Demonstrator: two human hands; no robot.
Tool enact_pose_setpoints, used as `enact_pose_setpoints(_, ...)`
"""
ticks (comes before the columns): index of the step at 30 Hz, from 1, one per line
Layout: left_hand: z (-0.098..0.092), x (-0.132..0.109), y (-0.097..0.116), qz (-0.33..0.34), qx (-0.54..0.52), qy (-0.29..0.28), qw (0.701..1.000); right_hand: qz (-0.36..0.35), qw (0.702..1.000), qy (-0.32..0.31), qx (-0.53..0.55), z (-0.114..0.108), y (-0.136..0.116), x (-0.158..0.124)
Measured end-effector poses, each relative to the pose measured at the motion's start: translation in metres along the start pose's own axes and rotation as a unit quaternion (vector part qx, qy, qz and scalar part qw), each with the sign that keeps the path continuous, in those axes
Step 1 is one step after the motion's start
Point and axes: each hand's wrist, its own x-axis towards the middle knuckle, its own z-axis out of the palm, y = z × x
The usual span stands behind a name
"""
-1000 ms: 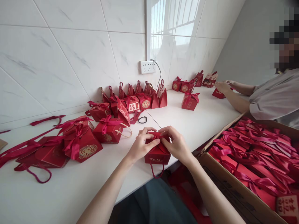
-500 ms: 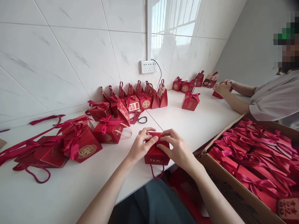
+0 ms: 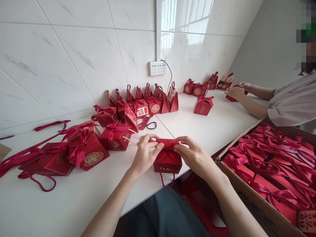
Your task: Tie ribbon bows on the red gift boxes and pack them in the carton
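Observation:
In front of me a red gift box stands upright at the table's near edge, its dark red cord handle hanging down the front. A red ribbon is tied across its folded top. My left hand is at the box's left upper side, thumb and fingers closed on the ribbon's left part. My right hand pinches the ribbon's right part between thumb and fingers. The fingertips partly hide the bow. Just beyond my left hand sits another red box with a bow and a pale rope handle.
Several red boxes with ribbons stand on the left of the white table and along the tiled wall. A cardboard carton full of red boxes is at my right. Beyond it a co-worker's hands hold a red box.
My hands have moved apart from the middle of the box top, drawing the ribbon outward. The knot and folded flaps now show between them. The view has shifted slightly.

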Motion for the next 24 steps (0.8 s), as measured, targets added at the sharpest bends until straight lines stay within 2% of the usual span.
enact_pose_setpoints(4,-0.002,-0.004,-0.002,0.027,0.047,0.030,0.998,-0.020,0.998,0.006,-0.051,-0.005,0.007,-0.008)
enact_pose_setpoints(7,-0.001,-0.008,-0.003,0.044,0.045,0.053,0.997,-0.016,0.998,0.024,-0.055,-0.008,0.007,-0.013)
enact_pose_setpoints(9,0.001,-0.009,-0.003,0.041,0.015,0.060,0.997,0.040,0.998,0.048,-0.028,-0.008,0.001,-0.013)
enact_pose_setpoints(11,0.003,-0.011,-0.003,0.021,-0.020,0.056,0.998,0.144,0.988,0.059,0.021,-0.008,-0.007,-0.012)
enact_pose_setpoints(13,0.005,-0.011,-0.002,-0.006,-0.047,0.045,0.998,0.247,0.965,0.022,0.081,-0.007,-0.016,-0.008)
enact_pose_setpoints(15,0.008,-0.012,-0.001,-0.028,-0.072,0.035,0.996,0.305,0.943,-0.033,0.131,-0.004,-0.023,-0.003)
enact_pose_setpoints(17,0.011,-0.014,-0.001,-0.052,-0.099,0.035,0.993,0.329,0.929,-0.057,0.163,-0.001,-0.026,0.001)
enact_pose_setpoints(21,0.015,-0.016,-0.001,-0.105,-0.159,0.048,0.980,0.345,0.915,-0.037,0.206,0.006,-0.025,0.004)
enact_pose_setpoints(24,0.017,-0.017,0.000,-0.113,-0.174,0.053,0.977,0.344,0.911,-0.026,0.228,0.008,-0.025,0.003)
